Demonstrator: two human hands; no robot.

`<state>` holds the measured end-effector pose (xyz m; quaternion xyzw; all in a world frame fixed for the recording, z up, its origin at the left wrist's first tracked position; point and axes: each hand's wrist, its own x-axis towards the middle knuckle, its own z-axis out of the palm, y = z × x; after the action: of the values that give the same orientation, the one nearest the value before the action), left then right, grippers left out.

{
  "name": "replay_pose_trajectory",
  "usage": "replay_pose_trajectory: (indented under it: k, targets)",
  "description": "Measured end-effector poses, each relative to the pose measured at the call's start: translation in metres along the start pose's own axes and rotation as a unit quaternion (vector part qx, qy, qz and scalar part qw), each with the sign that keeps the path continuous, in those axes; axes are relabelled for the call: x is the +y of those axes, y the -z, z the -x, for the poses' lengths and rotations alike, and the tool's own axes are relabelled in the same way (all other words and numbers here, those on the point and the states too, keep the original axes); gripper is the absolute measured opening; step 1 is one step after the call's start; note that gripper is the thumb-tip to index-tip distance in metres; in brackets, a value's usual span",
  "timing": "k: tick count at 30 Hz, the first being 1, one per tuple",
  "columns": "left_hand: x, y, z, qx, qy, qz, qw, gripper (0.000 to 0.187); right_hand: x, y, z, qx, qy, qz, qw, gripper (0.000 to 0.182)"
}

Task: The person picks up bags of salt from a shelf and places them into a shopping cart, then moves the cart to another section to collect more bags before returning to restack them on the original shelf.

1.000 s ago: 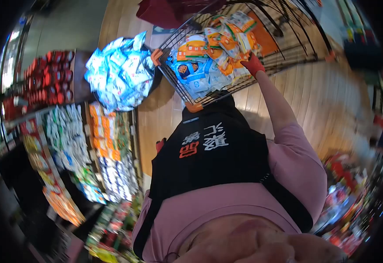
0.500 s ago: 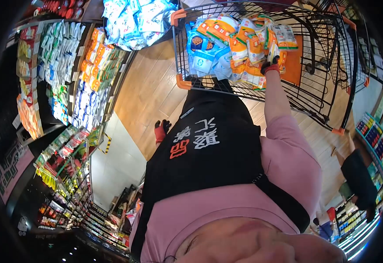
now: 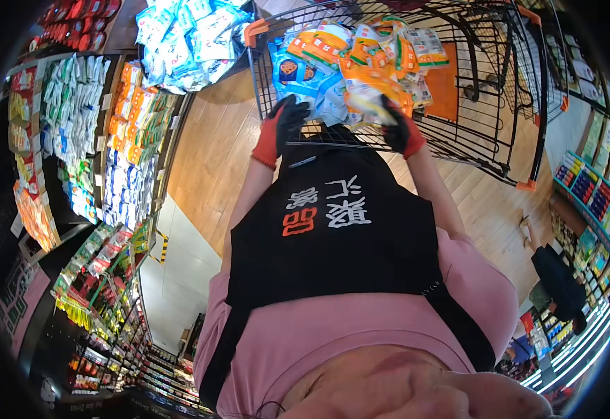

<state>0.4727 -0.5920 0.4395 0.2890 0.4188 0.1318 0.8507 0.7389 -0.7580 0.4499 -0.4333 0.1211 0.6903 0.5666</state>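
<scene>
My right hand [image 3: 404, 130], in a red and black work glove, is closed on an orange-and-white plastic bag [image 3: 369, 98] of packaged food, blurred by motion, at the near side of a shopping cart. My left hand [image 3: 284, 126], gloved the same way, is at the cart's near left corner with its fingers apart, beside the blue bags [image 3: 305, 77]. Nothing shows in its grasp. More orange-and-white bags [image 3: 319, 43] lie heaped in the black wire shopping cart [image 3: 486, 150]. What the bags contain is not readable.
A round bin [image 3: 246, 59] heaped with blue-and-white bags stands left of the cart. Shelves of hanging packets [image 3: 127, 133] line the left side. A person in dark clothes [image 3: 560, 279] is at the right, near more shelves [image 3: 591, 188]. Wooden floor [image 3: 204, 153] lies between.
My left hand has come up from my side to the cart's near edge. My right hand has drawn an orange-and-white bag toward me and left. The view has shifted slightly.
</scene>
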Motion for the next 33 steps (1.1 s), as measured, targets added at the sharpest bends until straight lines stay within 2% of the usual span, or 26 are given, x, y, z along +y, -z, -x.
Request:
replay_pose_trajectory:
  k: [1,3,4,5,8,9,11,12,13,16,19,20,23,24,27,28,31,33]
  targets:
    - [0.014,-0.039,-0.001,0.018,0.099,0.100,0.990,0.045,-0.002,-0.021,0.003,-0.016,-0.029,0.051,0.998,0.036]
    - [0.013,-0.070,-0.003,-0.054,0.048,0.106,0.992,0.050,-0.005,-0.064,0.010,-0.056,-0.080,0.157,0.983,0.042]
    - [-0.009,-0.053,-0.019,-0.069,0.014,0.130,0.989,0.052,0.004,-0.071,0.003,-0.060,-0.059,0.226,0.970,0.042]
    - [0.004,-0.056,-0.017,-0.064,0.130,0.251,0.957,0.048,0.011,-0.080,-0.004,-0.065,-0.037,0.294,0.953,0.042]
    - [0.006,-0.054,0.000,-0.052,0.063,0.298,0.951,0.049,0.015,-0.082,-0.020,-0.163,0.160,0.491,0.841,0.035]
    - [0.006,-0.050,0.008,-0.047,0.051,0.311,0.948,0.049,0.009,-0.083,-0.027,-0.076,-0.066,0.333,0.938,0.044]
    - [0.001,-0.038,0.018,-0.024,0.022,0.321,0.946,0.050,0.008,-0.046,-0.051,-0.002,-0.047,0.368,0.929,0.066]
    - [-0.007,-0.024,0.020,-0.005,0.001,0.321,0.947,0.050,0.004,-0.029,-0.056,0.158,0.017,0.538,0.828,0.072]
    - [-0.011,-0.014,0.025,0.014,-0.017,0.319,0.948,0.050,0.002,-0.012,-0.059,0.307,0.082,0.670,0.671,0.077]
    - [-0.003,-0.009,0.049,0.026,0.010,0.333,0.943,0.045,0.009,0.030,-0.092,0.360,0.141,0.806,0.449,0.093]
    - [-0.004,-0.008,0.062,0.076,0.016,0.323,0.943,0.039,0.000,0.047,-0.127,0.333,0.027,0.860,0.386,0.092]
    - [-0.007,-0.006,0.064,0.080,0.016,0.318,0.944,0.039,-0.001,0.058,-0.137,0.329,0.060,0.871,0.360,0.073]
    - [-0.020,-0.001,0.064,0.108,0.017,0.320,0.941,0.042,-0.005,0.095,-0.160,0.323,0.113,0.660,0.669,0.046]
    - [-0.019,-0.003,0.062,0.104,0.016,0.324,0.940,0.042,-0.006,0.097,-0.164,0.357,0.118,0.687,0.622,0.036]
    - [-0.019,-0.006,0.052,0.073,0.035,0.336,0.938,0.042,-0.023,0.074,-0.145,0.372,0.142,0.722,0.566,0.030]
    - [-0.019,-0.006,0.046,0.059,0.041,0.331,0.941,0.042,-0.046,0.032,-0.113,0.203,0.121,0.891,0.387,0.026]
    - [-0.025,-0.011,0.025,0.053,0.021,0.304,0.951,0.041,-0.068,-0.026,-0.059,0.185,0.203,0.865,0.419,0.023]
    - [-0.027,-0.020,0.010,0.045,-0.004,0.278,0.960,0.041,-0.058,-0.070,-0.014,0.129,0.245,0.867,0.413,0.022]
